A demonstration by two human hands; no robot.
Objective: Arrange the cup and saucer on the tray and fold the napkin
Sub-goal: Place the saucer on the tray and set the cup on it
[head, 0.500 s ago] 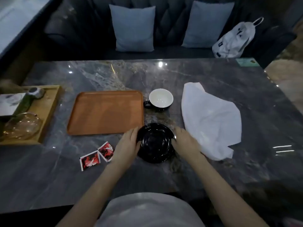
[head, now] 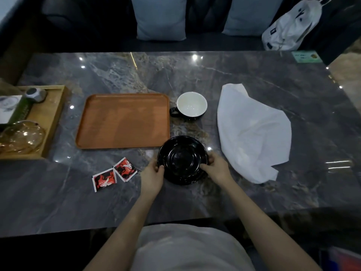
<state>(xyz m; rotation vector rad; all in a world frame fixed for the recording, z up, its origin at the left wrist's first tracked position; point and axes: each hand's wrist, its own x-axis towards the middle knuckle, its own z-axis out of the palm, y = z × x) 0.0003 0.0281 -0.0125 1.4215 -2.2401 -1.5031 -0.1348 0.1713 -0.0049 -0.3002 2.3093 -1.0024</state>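
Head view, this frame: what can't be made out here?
- Saucer: whether it is lifted or resting on the table; the top-down angle hides the gap.
- Left hand and right hand: fingers under the rim are hidden by the saucer.
- Red packets: print too small to read.
- Side tray: contents cut off by the left edge.
- Napkin: crumpled, underside hidden.
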